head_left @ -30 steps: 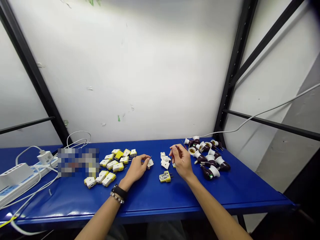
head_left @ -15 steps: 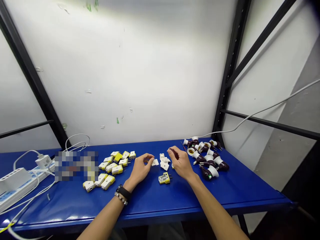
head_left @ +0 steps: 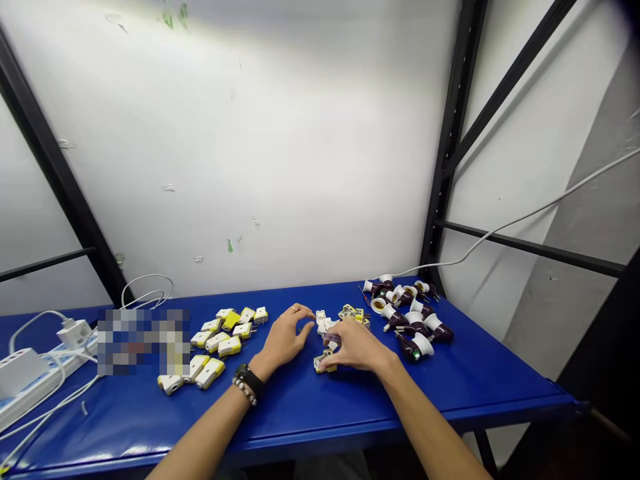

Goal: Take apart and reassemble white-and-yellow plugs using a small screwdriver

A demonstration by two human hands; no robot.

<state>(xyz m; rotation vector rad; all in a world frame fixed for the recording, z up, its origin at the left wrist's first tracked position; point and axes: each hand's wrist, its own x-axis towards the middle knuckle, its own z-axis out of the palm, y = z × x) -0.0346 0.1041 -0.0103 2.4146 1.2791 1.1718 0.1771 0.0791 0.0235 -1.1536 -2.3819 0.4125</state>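
On the smooth blue worktop (head_left: 300, 407), the left hand (head_left: 284, 339) rests open and empty just beside white plastic plug pieces (head_left: 323, 323); the right hand (head_left: 356, 347) covers a yellow-and-white plug (head_left: 324, 364), its grip unclear; the front edge (head_left: 320, 433) runs below both hands.

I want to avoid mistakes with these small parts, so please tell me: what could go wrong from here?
The right hand is over a yellow-and-white plug, which might slide or lose a part. The small white plug pieces lie close between both hands, so the left hand could knock them into the nearby yellow plug pieces and mix them.
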